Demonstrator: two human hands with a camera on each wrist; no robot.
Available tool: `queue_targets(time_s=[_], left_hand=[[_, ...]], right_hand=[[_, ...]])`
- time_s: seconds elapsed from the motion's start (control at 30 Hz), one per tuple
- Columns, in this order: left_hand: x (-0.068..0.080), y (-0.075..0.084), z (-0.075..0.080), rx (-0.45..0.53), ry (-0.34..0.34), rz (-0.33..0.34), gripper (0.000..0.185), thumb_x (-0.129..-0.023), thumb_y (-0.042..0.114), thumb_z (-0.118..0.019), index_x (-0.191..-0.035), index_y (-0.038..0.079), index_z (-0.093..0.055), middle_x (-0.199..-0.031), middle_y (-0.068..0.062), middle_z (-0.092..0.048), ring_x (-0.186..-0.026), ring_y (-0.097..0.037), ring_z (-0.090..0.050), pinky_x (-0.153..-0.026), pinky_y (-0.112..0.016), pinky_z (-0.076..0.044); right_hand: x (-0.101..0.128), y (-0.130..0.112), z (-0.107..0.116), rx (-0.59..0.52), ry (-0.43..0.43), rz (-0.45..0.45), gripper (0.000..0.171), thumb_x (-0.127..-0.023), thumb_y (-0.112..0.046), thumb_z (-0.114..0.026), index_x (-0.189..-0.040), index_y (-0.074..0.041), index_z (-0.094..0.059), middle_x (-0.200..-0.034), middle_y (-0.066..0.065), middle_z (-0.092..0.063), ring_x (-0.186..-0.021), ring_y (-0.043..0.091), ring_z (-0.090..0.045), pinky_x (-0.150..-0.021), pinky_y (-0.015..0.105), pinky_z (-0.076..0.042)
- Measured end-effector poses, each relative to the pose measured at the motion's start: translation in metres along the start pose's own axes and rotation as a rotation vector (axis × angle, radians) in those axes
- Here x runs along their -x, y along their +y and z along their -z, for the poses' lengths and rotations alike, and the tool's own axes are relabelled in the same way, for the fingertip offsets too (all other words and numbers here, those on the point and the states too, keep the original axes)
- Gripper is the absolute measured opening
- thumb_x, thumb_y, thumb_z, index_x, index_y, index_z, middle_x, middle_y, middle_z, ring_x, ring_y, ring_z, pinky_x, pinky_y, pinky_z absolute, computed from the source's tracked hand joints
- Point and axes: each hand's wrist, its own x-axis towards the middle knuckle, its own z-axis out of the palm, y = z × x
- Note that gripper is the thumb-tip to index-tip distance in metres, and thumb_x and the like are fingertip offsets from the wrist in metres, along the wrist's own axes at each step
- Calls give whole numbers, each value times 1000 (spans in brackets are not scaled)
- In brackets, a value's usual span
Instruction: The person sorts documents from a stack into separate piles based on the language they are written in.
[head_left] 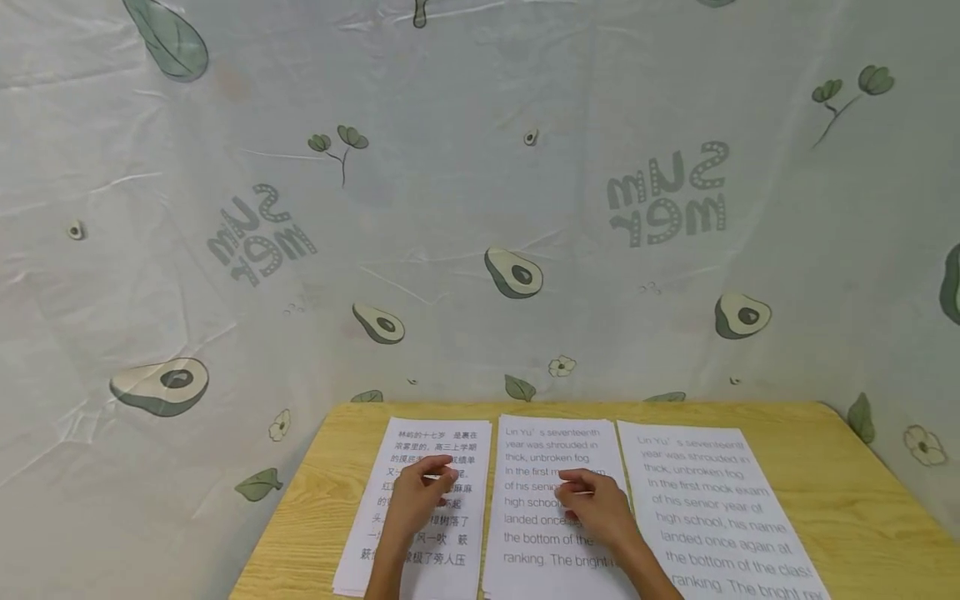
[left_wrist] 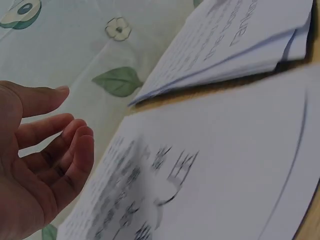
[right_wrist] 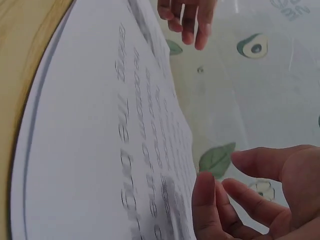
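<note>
My left hand (head_left: 423, 492) hovers over the left stack of paper (head_left: 360, 558), which carries printed Chinese characters. Its fingers are loosely bent with nothing between them, as the left wrist view of the hand (left_wrist: 47, 160) confirms. Over the middle stack (head_left: 525, 575), printed with large English text, hangs my right hand (head_left: 596, 504). Thumb and fingers curve loosely apart there, and the right wrist view shows that hand (right_wrist: 260, 195) holding nothing. Both hands cover part of the print beneath them. To the right lies another English-printed stack (head_left: 712, 492).
All three paper stacks lie side by side on a yellow wood-grain table (head_left: 862, 492), with narrow gaps between them. Behind the table hangs a pale curtain (head_left: 442, 200) with avocados, leaves and mirrored lettering. In the left wrist view, some sheets' edges (left_wrist: 285, 50) sit slightly apart.
</note>
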Motion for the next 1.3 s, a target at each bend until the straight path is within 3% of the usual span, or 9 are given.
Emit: queue_targets(time_s=[0.3, 0.43, 0.6, 0.9, 1.3], left_hand=[[-1, 6, -43, 45, -46, 14, 37, -97, 18, -78, -130, 1, -74, -102, -7, -73, -79, -16, -71, -65, -27, -62], [-3, 9, -54, 56, -59, 12, 34, -96, 15, -78, -127, 1, -76, -100, -7, -73, -76, -16, -69, -64, -26, -61], [-1, 10, -60, 30, -61, 24, 36, -95, 18, -80, -127, 3, -76, -103, -7, -73, -73, -15, -68, -63, -25, -59], [3, 9, -68, -62, -36, 55, 38, -96, 20, -79, -131, 7, -74, -103, -4, -72, -76, -13, -67, -63, -24, -57], [4, 6, -73, -199, -18, -2, 32, -95, 20, -79, -124, 5, -78, -101, 1, -71, -91, -12, -65, -72, -21, -53]], right_hand=[[3, 14, 49, 34, 24, -37, 42, -97, -12, -73, -135, 4, -69, -109, 11, -74, -91, 20, -75, -75, 29, -65], [6, 20, 66, 79, 27, -43, 45, -98, -15, -73, -138, 5, -67, -113, 13, -74, -94, 19, -74, -75, 29, -65], [9, 26, 81, 181, 52, -45, 46, -98, -18, -74, -138, 5, -68, -111, 11, -76, -81, 15, -72, -67, 25, -58], [11, 33, 89, 245, 38, -33, 47, -97, -20, -74, -136, 6, -69, -108, 8, -76, -79, 13, -71, -65, 24, -55], [5, 36, 84, 355, 9, -1, 46, -94, -20, -77, -130, 8, -71, -105, 7, -76, -91, 18, -73, -71, 27, -55]])
